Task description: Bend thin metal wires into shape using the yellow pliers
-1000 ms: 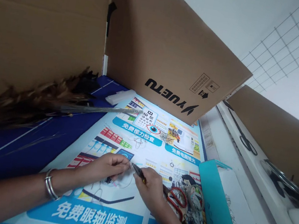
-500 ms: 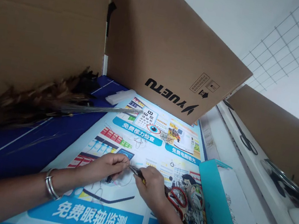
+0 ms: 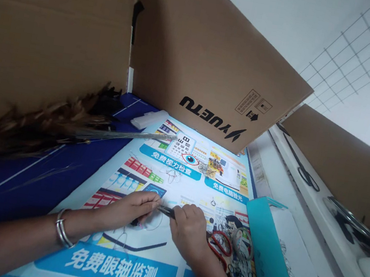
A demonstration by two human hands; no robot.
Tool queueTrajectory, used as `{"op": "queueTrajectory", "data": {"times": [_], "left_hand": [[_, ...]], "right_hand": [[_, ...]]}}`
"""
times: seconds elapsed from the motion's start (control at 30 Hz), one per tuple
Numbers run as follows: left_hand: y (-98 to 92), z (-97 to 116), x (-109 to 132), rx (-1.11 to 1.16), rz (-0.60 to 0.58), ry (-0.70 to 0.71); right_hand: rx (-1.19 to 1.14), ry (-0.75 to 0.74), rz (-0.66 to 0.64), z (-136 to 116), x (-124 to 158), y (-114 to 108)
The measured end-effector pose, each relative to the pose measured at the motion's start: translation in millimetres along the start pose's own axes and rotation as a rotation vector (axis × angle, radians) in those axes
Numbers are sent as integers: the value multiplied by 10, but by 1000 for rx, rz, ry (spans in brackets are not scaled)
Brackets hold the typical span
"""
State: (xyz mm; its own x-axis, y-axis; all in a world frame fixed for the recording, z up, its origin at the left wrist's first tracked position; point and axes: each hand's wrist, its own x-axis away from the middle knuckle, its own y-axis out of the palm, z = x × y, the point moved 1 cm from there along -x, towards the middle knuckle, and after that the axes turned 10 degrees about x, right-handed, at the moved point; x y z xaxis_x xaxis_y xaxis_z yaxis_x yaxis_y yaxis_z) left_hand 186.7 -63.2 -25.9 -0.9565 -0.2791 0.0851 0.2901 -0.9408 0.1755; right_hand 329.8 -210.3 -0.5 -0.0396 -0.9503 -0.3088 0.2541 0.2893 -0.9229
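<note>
My right hand [image 3: 190, 229] is closed around a pair of pliers [image 3: 167, 211], whose dark jaws point left. The jaw tips meet the fingertips of my left hand [image 3: 140, 207], which is pinched on something thin, too small to make out for certain. A small dark object [image 3: 135, 222] shows just under the left fingers. A thin loop of wire [image 3: 155, 222] hangs below the two hands. Both hands are above the printed blue and white poster [image 3: 137, 256].
Red-handled scissors [image 3: 220, 244], a tape roll [image 3: 244, 243] and small rings lie right of my right hand. Beyond them sits an open teal box [image 3: 269, 256]. Feathers [image 3: 41, 126] and a wire bundle [image 3: 128, 135] lie left; cardboard [image 3: 199, 55] stands behind.
My right hand has turned slightly, and the pliers lie flatter, with their yellow-marked handle now hidden. My left hand holds nearly the same place.
</note>
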Motion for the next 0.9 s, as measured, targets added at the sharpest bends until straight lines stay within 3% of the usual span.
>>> {"op": "queueTrajectory", "data": {"times": [0.37, 0.9], "left_hand": [[5, 4, 7, -20, -1, 37], [3, 10, 6, -26, -9, 24]], "right_hand": [[133, -10, -7, -43, 10, 5], [106, -7, -49, -61, 18, 18]]}}
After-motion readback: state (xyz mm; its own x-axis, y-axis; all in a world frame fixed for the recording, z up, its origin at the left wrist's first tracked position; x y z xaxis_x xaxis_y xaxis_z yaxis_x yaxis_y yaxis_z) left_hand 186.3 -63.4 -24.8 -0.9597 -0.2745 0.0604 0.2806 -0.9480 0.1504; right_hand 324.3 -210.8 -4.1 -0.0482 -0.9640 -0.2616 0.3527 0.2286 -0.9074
